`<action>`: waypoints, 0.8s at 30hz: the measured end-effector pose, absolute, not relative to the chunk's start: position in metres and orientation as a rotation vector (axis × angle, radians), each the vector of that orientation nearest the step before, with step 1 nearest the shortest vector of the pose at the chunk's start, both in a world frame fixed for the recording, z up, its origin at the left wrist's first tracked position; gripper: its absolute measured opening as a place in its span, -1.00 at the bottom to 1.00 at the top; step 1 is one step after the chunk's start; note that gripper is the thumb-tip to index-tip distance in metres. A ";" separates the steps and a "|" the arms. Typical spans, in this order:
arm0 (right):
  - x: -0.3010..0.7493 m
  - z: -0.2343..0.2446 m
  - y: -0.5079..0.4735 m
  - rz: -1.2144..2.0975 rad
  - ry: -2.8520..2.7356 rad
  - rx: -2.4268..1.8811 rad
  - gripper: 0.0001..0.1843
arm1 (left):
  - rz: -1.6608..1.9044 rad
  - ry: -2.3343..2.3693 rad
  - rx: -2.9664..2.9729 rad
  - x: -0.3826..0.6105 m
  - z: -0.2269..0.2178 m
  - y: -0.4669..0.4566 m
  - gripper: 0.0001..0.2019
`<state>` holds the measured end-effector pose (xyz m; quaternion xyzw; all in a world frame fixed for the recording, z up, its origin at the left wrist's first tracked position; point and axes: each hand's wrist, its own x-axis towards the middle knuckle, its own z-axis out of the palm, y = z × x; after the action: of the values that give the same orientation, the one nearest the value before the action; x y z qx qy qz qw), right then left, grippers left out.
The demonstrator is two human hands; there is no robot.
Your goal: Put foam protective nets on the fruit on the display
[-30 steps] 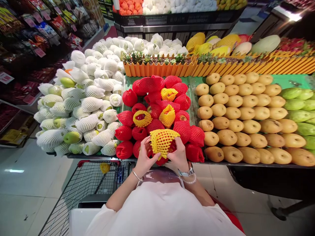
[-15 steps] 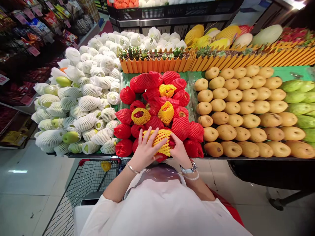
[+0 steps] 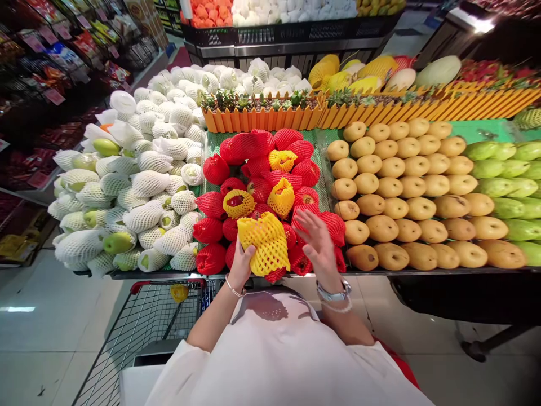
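Note:
My left hand (image 3: 240, 266) is closed around the near left side of a yellow foam fruit net (image 3: 266, 245). The net bulges, but whatever is inside it is hidden. My right hand (image 3: 318, 248) is raised just to the right, fingers apart and holding nothing. Below and beyond both hands lies a pile of fruit in red foam nets (image 3: 211, 230). Among them sit a fruit in a yellow net (image 3: 238, 203), with its dark red skin showing through the opening, and two more yellow nets, one of them a crumpled upright net (image 3: 281, 198).
Green fruit in white foam nets (image 3: 147, 217) fills the left side. Rows of brown-yellow fruit (image 3: 408, 228) lie to the right, with green fruit (image 3: 502, 188) beyond. An orange planter fence (image 3: 262, 119) runs behind. A shopping cart (image 3: 139, 316) stands at lower left.
My right hand has let go of the yellow net and moved right, opening. My left hand has shifted to the net's left side and tilted it. The view has moved slightly.

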<state>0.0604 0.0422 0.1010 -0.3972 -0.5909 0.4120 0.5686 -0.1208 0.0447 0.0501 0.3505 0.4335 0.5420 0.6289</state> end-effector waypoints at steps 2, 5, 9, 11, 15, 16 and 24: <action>0.045 0.083 0.050 1.219 -1.355 -0.923 -0.11 | 1.174 0.919 0.845 -0.119 0.057 0.048 -0.06; 0.022 0.057 0.055 1.266 -1.191 -1.006 -0.08 | 1.124 0.938 1.007 -0.118 0.062 0.052 -0.01; 0.012 0.040 0.053 1.326 -1.003 -1.076 -0.28 | 0.992 0.859 1.036 -0.123 0.061 0.057 -0.11; 0.015 0.040 0.054 1.339 -1.035 -1.072 -0.35 | 0.904 0.784 0.994 -0.128 0.060 0.060 -0.16; 0.022 0.053 0.061 1.170 -1.389 -1.152 -0.27 | 0.890 0.772 0.887 -0.135 0.056 0.066 -0.18; 0.023 0.055 0.063 1.132 -1.479 -1.177 -0.24 | 0.911 0.781 0.862 -0.135 0.055 0.066 -0.17; 0.010 0.063 0.050 1.053 -1.560 -1.144 -0.16 | 1.163 1.008 0.649 -0.118 0.051 0.057 -0.36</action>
<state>0.0099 0.0497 0.0628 -0.4632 -0.6315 0.4264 0.4526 -0.1181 0.0569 0.0512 0.2879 0.4474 0.5161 0.6712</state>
